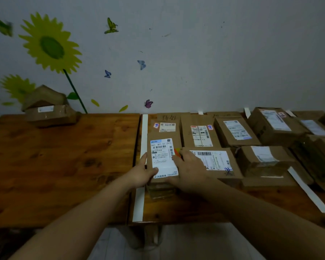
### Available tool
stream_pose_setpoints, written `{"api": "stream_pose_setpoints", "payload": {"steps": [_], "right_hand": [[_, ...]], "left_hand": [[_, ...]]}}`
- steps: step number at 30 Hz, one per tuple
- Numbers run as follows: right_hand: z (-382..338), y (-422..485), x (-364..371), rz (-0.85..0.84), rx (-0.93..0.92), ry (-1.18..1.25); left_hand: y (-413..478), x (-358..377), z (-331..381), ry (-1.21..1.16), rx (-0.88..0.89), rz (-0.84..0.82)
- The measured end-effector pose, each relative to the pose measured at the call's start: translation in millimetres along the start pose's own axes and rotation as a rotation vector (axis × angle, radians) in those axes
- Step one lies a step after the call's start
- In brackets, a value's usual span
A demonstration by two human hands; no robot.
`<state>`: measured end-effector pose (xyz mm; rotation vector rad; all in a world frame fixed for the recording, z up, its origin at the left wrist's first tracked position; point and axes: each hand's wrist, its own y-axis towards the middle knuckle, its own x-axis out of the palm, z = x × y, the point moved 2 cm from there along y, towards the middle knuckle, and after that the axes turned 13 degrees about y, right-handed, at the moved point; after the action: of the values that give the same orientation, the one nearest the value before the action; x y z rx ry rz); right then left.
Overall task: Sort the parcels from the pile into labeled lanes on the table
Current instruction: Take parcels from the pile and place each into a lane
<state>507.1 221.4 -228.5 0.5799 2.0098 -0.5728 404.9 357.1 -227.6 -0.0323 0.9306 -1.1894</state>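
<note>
A brown cardboard parcel (163,145) with a white shipping label lies in the leftmost lane, just right of a white tape strip (143,139). My left hand (141,173) holds its near left edge, thumb over the label's corner. My right hand (186,169) rests on its right side, fingers spread over the parcel and the neighbouring box (212,162). Behind it lies another labelled parcel (166,126) under a handwritten lane label (168,117). The remaining pile (49,109), two brown parcels, sits at the far left against the wall.
Several sorted parcels (235,131) fill the lanes to the right, divided by another white tape strip (308,190). The wooden table (54,156) spreads bare on the left. A wall with sunflower stickers stands behind. Pale floor shows below the table's front edge.
</note>
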Motion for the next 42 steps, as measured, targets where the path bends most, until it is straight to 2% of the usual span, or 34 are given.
{"api": "stream_pose_setpoints", "payload": {"steps": [5, 10, 14, 19, 26, 35, 42], "right_hand": [[-22.4, 17.5, -13.4, 0.037, -0.019, -0.081], [-86.0, 50.4, -29.0, 0.087, -0.067, -0.081], [-166.3, 96.1, -25.5, 0.07, -0.064, -0.069], [-273.9, 151.4, 1.6, 0.043, -0.039, 0.106], [-378.9, 220.3, 41.8, -0.045, -0.019, 0.186], [-425.3, 347.5, 73.0, -0.069, -0.022, 0.303], [-440.8, 456.3, 92.3, -0.088, 0.062, 0.447]], "left_hand": [[3.0, -28.9, -2.9, 0.071, -0.039, 0.009], [-4.4, -114.5, -27.5, 0.224, -0.039, 0.126], [-19.4, -206.0, -80.1, 0.286, -0.016, 0.2], [-39.4, -317.7, -164.2, 0.278, -0.082, 0.322], [-46.2, -424.0, -258.8, 0.198, -0.202, 0.403], [38.9, -498.9, -308.1, 0.087, -0.302, 0.386], [127.7, -543.4, -307.2, 0.039, -0.251, 0.365]]}}
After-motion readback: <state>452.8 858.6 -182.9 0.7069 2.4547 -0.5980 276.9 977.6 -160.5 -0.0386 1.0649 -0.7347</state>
